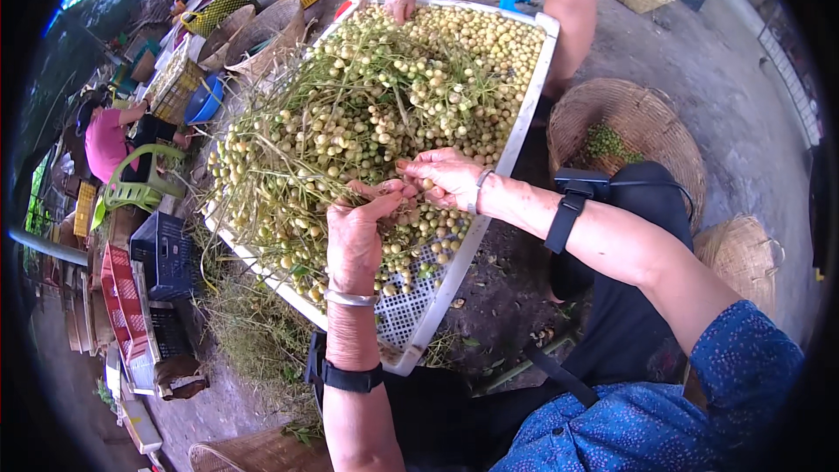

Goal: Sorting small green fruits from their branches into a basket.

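Observation:
A heap of small round yellow-green fruits (384, 127), many still on thin green stems, fills a white perforated tray (404, 315). Over the near part of the heap my two hands meet, fingertips close together. My right hand (447, 177) is closed, with a small pale fruit (427, 183) showing at its fingers. My left hand (358, 232) is pinched closed beside it; what lies between its fingers is hidden. Loose fruits lie just below both hands, and stalks (271, 153) trail over the tray's left side.
Across the tray, another person's hand (401, 0) reaches into the fruits. A wicker basket (642, 118) with some green fruits stands at my right. Stripped stems (253, 341) lie on the floor left of the tray. Crates (164, 253), baskets and a seated person (114, 140) are further left.

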The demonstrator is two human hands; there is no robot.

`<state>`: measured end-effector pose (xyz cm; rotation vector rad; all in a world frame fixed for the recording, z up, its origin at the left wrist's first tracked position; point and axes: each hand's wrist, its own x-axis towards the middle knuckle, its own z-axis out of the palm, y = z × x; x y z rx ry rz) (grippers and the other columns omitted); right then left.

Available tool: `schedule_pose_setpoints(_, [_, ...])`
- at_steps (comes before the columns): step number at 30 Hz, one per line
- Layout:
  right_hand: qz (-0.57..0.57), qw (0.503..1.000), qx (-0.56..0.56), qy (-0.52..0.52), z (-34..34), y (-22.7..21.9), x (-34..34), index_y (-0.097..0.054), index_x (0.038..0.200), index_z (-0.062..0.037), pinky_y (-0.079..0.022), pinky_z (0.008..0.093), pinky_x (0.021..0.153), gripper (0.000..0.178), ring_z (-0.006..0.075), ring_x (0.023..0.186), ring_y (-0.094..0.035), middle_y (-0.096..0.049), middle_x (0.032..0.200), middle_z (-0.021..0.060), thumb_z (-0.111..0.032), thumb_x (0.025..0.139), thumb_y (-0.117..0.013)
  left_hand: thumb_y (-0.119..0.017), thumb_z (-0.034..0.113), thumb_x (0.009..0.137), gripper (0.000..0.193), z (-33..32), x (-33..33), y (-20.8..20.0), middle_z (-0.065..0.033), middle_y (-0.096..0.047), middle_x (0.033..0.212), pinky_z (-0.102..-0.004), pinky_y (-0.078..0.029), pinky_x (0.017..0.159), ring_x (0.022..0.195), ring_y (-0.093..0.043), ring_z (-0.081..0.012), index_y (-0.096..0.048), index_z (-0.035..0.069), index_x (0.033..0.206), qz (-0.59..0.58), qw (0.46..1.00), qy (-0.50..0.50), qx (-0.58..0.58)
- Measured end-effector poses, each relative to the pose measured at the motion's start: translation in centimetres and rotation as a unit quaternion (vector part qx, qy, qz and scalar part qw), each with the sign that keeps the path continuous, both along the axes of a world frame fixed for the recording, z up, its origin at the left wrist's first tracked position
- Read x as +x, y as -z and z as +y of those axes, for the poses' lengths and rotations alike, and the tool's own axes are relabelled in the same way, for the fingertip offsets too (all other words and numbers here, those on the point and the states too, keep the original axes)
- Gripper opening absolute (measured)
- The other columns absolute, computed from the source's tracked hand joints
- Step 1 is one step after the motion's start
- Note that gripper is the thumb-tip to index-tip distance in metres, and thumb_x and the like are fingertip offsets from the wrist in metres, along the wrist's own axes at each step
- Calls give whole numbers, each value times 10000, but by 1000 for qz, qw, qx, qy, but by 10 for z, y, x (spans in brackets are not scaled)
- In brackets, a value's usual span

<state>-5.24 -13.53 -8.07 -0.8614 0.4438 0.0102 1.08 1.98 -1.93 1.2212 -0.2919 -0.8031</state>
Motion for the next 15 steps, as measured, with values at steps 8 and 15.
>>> schedule_pose_setpoints(8, [23,991,55,-118,5,-12,-3,-561,835,-58,-251,179,279,287,49,372,-381,-526,648,6,-327,824,-662,-614,-53,752,54,3,2,3,-146,-666,784,-257,-525,569,660,-658,-200,-623,-40,804,-46,998,-35,37])
schedule_pose_setpoints(15, [-21,996,87,-14,1,-3,5,-531,923,-47,-245,180,293,182,49,404,-399,-508,652,2,-118,821,-665,-612,-17,780,23,3,1,-1,-164,-658,731,-233,-499,505,589,-643,-187,-619,-39,782,-46,995,-27,81])
